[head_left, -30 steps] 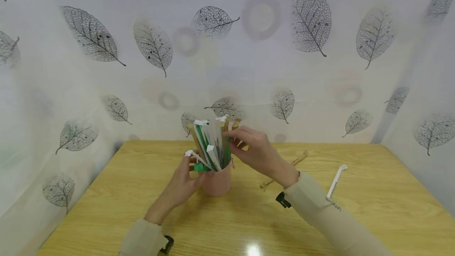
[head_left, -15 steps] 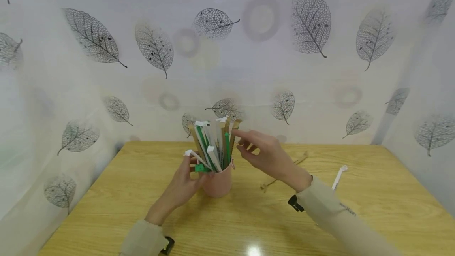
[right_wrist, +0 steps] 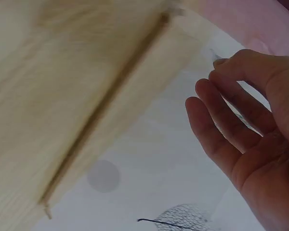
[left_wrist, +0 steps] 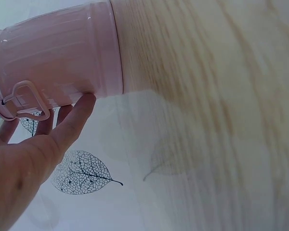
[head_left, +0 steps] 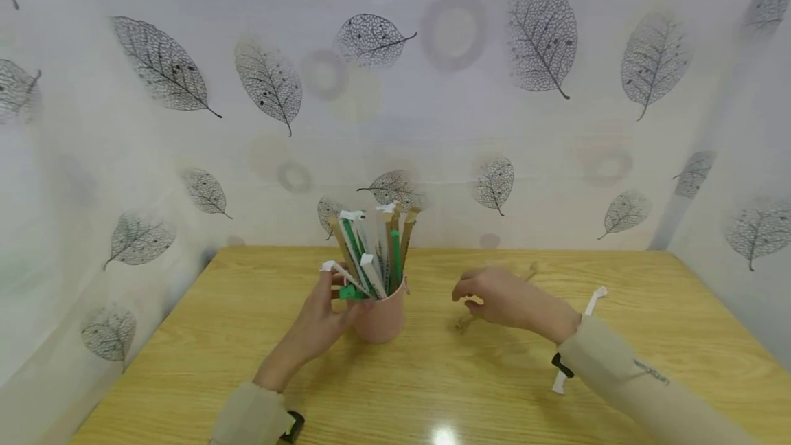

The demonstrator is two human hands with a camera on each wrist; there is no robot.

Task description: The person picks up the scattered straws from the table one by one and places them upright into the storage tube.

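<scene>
A pink bucket (head_left: pixel 379 319) with small side handles stands upright on the table, packed with long thin wrapped sticks (head_left: pixel 369 246) in white, brown and green, which look like wrapped drinking straws. My left hand (head_left: pixel 315 321) holds the bucket at its left side, thumb in front and other fingers at the far side. In the left wrist view, fingertips touch the bucket's wall beside its handle. My right hand (head_left: pixel 503 297), fingers loosely bent and holding nothing, hovers right of the bucket over a brown wrapped stick (right_wrist: pixel 103 108) lying on the table.
Farther right lies a white wrapped stick (head_left: pixel 594 301), partly hidden beneath my right sleeve. The yellow wood-grain table (head_left: pixel 247 294) ends at the back against a pale curtain (head_left: pixel 432 122) printed with leaves.
My right hand has drawn away from the sticks in the bucket, moving right and down toward the loose brown stick. The left hand stays at the bucket.
</scene>
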